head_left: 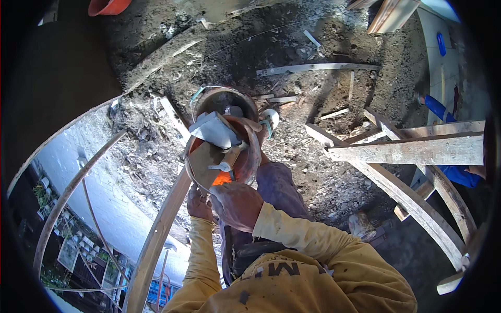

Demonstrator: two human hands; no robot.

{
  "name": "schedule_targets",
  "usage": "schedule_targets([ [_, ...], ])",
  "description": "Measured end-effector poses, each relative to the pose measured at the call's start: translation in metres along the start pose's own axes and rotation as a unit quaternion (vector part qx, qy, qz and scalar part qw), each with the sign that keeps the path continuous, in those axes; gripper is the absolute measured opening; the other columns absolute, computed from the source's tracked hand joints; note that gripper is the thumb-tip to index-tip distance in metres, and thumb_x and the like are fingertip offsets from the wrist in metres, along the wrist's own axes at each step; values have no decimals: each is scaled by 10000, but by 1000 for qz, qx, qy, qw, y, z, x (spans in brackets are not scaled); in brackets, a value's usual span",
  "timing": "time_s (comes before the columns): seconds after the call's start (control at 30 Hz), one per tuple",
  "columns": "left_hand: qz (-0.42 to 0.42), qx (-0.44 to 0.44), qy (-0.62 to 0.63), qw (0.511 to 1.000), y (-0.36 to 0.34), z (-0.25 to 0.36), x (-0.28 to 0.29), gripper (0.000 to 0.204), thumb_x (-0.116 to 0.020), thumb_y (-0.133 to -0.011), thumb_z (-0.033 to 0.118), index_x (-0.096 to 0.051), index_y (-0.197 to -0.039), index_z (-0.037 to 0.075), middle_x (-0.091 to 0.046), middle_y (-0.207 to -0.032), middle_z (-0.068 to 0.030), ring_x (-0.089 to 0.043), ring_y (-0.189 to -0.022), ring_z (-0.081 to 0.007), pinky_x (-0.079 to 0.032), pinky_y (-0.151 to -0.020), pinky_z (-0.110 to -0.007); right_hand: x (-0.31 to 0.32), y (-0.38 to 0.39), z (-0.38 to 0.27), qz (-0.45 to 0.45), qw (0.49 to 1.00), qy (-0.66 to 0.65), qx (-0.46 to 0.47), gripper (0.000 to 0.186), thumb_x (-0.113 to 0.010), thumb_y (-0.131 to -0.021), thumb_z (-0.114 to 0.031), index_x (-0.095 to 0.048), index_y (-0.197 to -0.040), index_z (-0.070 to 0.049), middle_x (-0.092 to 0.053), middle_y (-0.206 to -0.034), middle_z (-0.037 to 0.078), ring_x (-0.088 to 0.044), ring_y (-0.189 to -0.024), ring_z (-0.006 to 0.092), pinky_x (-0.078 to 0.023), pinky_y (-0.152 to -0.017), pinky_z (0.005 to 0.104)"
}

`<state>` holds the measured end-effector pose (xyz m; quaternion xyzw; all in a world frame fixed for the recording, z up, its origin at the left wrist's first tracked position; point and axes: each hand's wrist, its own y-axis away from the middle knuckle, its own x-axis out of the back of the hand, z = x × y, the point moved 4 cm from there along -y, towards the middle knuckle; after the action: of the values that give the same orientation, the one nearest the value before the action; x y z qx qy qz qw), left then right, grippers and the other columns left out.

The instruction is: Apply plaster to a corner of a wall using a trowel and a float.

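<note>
A grimy orange bucket (250, 164) holds tools: a pale metal blade (213, 130), a brown flat piece (204, 161) and a wooden-handled tool (229, 156). Beneath it, a second, darker bucket (224, 96) shows behind, with a pale lump inside. My left hand (200, 203) grips the orange bucket at its near left rim, fingers partly hidden. My right hand (235, 203) is closed beside it, just below that rim; whatever its fingers hold is hidden. My legs in dusty purple trousers show below the buckets.
Rubble and loose battens (318, 68) cover the ground. A timber frame (404, 148) stands right, with another person's blue-clad limbs (441, 109) beyond. A wooden post (156, 240) rises close on my left, near curved poles (78, 177). A red tub (109, 5) lies top left.
</note>
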<state>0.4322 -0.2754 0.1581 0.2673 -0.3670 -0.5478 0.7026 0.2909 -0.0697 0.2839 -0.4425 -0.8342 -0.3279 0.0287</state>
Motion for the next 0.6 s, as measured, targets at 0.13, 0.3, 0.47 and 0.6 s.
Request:
schedule_targets([
  [0.13, 69, 170, 249, 951, 1, 15, -4, 428, -497, -938, 405, -505, -1294, 168, -565, -1155, -44, -568, -957, -185, -493, -808, -375, 46, 19, 2, 69, 995, -63, -14, 146, -591, -869, -151, -608, -933, -21, -635, -806, 174, -630, -764, 345, -502, -684, 431],
  [0.3, 67, 188, 120, 972, -8, 8, -14, 538, -562, -881, 491, -499, -1297, 157, -547, -1150, -97, -566, -935, -216, -510, -743, -389, 113, 42, 38, 193, 976, -57, -84, 190, -579, -882, -181, -625, -934, -4, -643, -818, 190, -627, -771, 369, -497, -690, 438],
  [0.47, 65, 203, 98, 972, -27, -37, -7, 469, -609, -881, 422, -535, -1237, 126, -546, -1032, -72, -578, -807, -193, -508, -608, -347, 156, 47, 124, 285, 941, -63, -173, 217, -570, -909, -186, -619, -972, 15, -656, -827, 197, -658, -741, 322, -508, -675, 362],
  [0.6, 63, 221, 83, 970, -57, -75, -13, 434, -629, -870, 377, -534, -1214, 131, -521, -962, -46, -566, -748, -186, -489, -556, -368, 181, 39, 249, 359, 905, -5, -228, 289, -578, -892, -239, -638, -986, 27, -669, -824, 209, -668, -768, 302, -505, -701, 380],
])
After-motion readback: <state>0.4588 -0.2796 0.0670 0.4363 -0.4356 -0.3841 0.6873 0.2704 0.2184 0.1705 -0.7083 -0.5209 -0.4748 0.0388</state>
